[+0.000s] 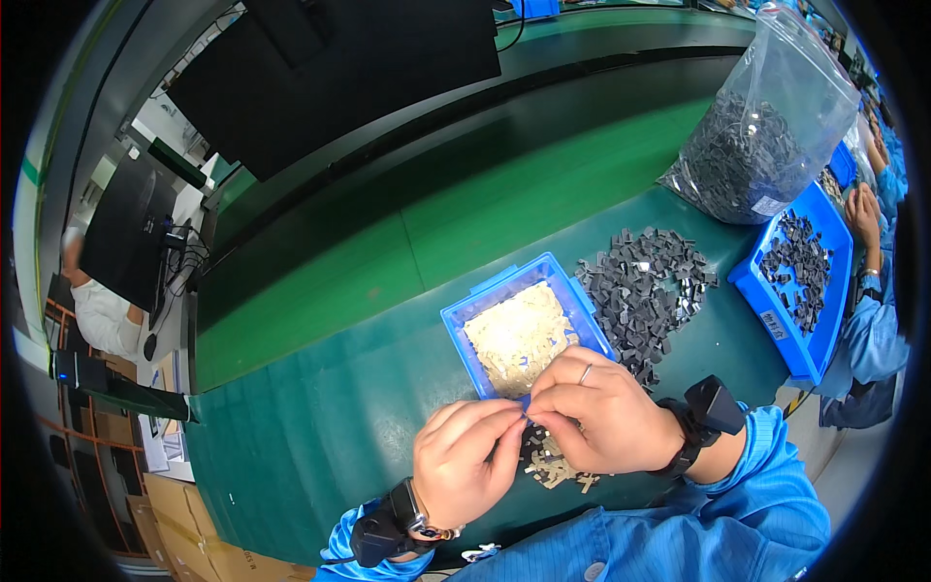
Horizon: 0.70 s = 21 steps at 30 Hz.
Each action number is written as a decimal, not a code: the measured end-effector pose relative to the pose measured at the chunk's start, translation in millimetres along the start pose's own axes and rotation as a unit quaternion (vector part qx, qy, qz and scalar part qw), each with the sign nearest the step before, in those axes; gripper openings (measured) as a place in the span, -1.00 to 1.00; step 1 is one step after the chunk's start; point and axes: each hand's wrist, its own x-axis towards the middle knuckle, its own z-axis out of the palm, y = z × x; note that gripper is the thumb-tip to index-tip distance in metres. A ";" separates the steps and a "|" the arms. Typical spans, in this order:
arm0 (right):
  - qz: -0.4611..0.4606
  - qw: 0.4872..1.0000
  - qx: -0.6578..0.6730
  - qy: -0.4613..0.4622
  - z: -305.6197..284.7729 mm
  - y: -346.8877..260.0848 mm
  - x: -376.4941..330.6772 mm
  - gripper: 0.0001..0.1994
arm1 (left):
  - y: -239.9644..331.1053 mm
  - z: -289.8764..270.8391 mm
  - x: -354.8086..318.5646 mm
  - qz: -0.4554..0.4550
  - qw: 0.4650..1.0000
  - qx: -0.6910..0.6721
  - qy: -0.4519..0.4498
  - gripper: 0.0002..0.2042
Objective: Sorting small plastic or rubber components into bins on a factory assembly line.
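Over the green tabletop (320, 427), beside the blue tray (579, 312), the left hand (467, 451) and right hand (613, 417) pinch a tiny part (527, 414), mostly hidden, between them; fine two-handed work seems underway, next probably needing steady pressure.

Green table (320, 417), tray (579, 310), grey pieces (635, 301), bag (745, 150)

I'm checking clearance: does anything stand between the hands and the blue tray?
Nothing visible does. In this view, the right hand overlaps a near corner of the blue tray; the left hand sits by its near edge.
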 end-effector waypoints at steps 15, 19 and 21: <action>-0.006 1.000 0.016 -0.020 -3.2 0.6 -0.8 -0.87 | 1.0 -3.7 2.2 -0.036 0.999 -0.018 -0.029 -0.90; -0.005 1.000 -0.018 0.011 -9.4 2.4 -1.0 -0.86 | -10.9 -4.6 2.6 -0.013 0.998 0.064 0.014 -0.87; -0.044 0.994 -0.097 0.032 -13.7 5.6 -0.6 -0.77 | -12.7 -4.1 4.9 0.006 0.995 0.103 0.012 -0.86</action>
